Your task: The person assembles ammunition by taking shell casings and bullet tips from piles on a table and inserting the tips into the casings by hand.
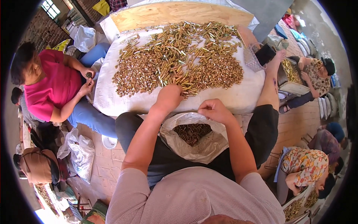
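Observation:
A heap of thin brass-coloured metal tubes [175, 44] covers the middle and far part of the white cloth-covered table [108, 93]. In front lie piles of small copper-coloured pieces [136, 72]. My left hand [169, 97] is at the near edge of the tubes, its fingers curled together; whatever they hold is hidden. Over the far right rim of an open whitish sack [212, 151] in my lap is my right hand [217, 111], thumb and fingers pinched. I cannot make out what is between them. Dark brownish slim pieces [192, 134] lie inside the sack.
A wooden board [179, 16] borders the table's far side. A translucent basket [254, 59] and a black object [265, 54] are at its right edge. A person in a pink top [48, 78] sits close on the left, handling small pieces. Other people work at the right.

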